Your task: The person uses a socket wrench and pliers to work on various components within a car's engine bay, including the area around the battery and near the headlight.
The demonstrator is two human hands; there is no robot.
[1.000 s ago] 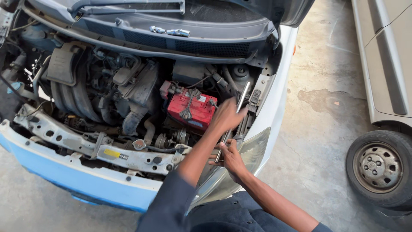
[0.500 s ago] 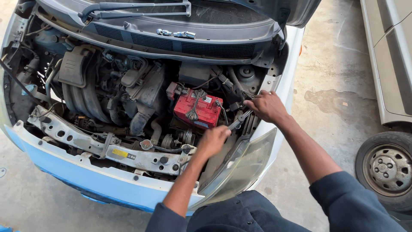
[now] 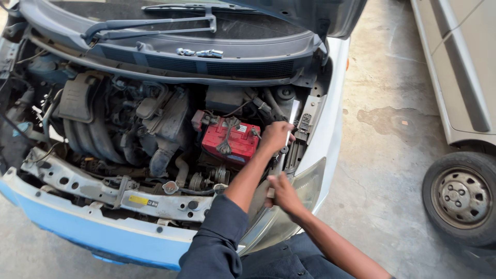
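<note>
Long metal wrench (image 3: 285, 142), slanted beside the red battery (image 3: 230, 140) at the engine bay's right edge. Left hand (image 3: 275, 136) fingers clamped on its upper shaft; right hand (image 3: 281, 192) fingers closed around the lower handle. Likely hazard: the tool slipping and bridging battery terminals.

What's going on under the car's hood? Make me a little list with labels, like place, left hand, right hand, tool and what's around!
place: open engine bay of a blue and white car, on a concrete floor
left hand: wrapped around the upper part of a long metal tool, next to the red battery
right hand: gripping the lower end of the same tool
tool: silvery bar, nearly upright, at the bay's edge by the headlight
around: another car's wheel on the right
</note>
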